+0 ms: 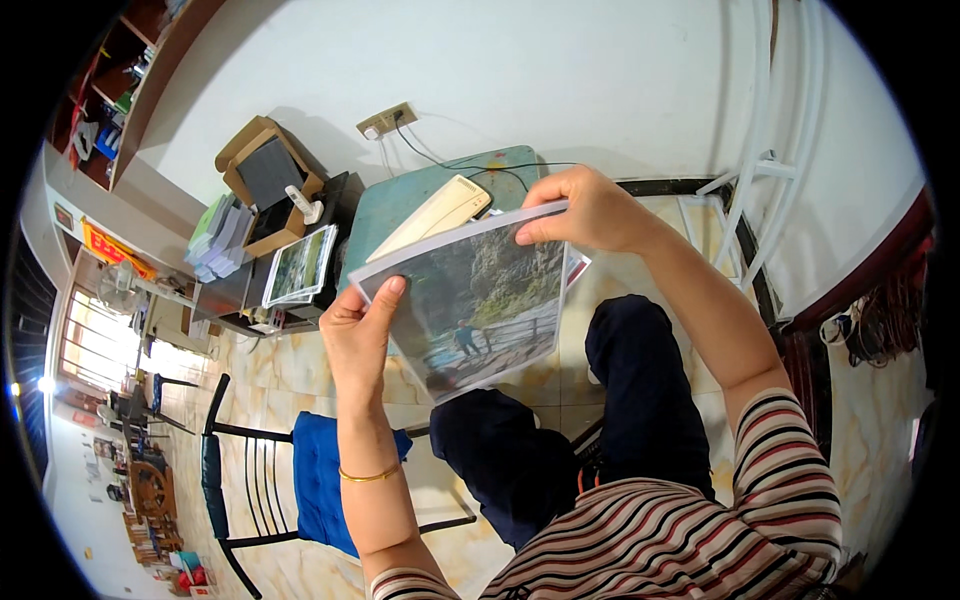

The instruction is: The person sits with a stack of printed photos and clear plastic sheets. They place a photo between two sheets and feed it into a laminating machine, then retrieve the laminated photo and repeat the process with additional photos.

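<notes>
Between my two hands hangs a photo print (480, 300) with a pale border, apparently in a clear sleeve, showing rocks and a figure by a railing. My left hand (362, 335) pinches its upper left corner, thumb on the front. At the upper right corner, my right hand (580, 212) grips the edge between thumb and fingers. Behind the print, a cream flat device (440, 215) rests on a green table (510, 165). Part of the device and the tabletop is hidden by the print.
Left of the table, a dark cabinet (335, 215) bears a stack of photos (300, 265), an open cardboard box (240, 150) and piled papers (218, 235). A chair with a blue cushion (318, 470) stands at lower left. Cables run from a wall socket (388, 120); a white metal frame (765, 170) leans right.
</notes>
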Motion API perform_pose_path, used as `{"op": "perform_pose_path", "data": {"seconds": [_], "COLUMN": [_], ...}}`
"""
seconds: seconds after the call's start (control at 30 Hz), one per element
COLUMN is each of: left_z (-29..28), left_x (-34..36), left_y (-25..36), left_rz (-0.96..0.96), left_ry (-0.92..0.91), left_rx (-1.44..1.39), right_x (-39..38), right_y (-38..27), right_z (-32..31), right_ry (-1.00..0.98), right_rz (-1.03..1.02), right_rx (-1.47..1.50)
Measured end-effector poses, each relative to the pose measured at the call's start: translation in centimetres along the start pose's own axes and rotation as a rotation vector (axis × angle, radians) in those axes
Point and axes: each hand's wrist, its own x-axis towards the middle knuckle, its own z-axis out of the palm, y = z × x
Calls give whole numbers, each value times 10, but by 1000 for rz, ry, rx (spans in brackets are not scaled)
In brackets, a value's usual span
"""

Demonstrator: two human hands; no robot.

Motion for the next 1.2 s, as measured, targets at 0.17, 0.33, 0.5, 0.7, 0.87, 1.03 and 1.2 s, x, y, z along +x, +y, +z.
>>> {"op": "perform_pose_path", "data": {"seconds": [0.17,0.33,0.5,0.7,0.87,1.03,1.2], "left_z": [-18,-42,8,22,7,-11,-13], "left_x": [5,10,9,28,35,36,33], "left_y": [1,0,51,48,40,45,32], "left_rz": [-104,102,275,37,67,63,146], "left_ry": [-21,-31,-327,-453,-307,-234,-168], "left_rx": [-49,203,555,449,317,343,355], "right_x": [1,8,13,14,-17,-55,-66], "right_y": [6,-5,-18,-14,33,89,118], "right_z": [-5,8,22,31,15,-6,-15], "right_ry": [68,73,2,31,-75,-191,75], "right_rz": [139,-54,-100,-62,106,350,366], "right_rx": [339,422,305,287,59,-49,175]}}
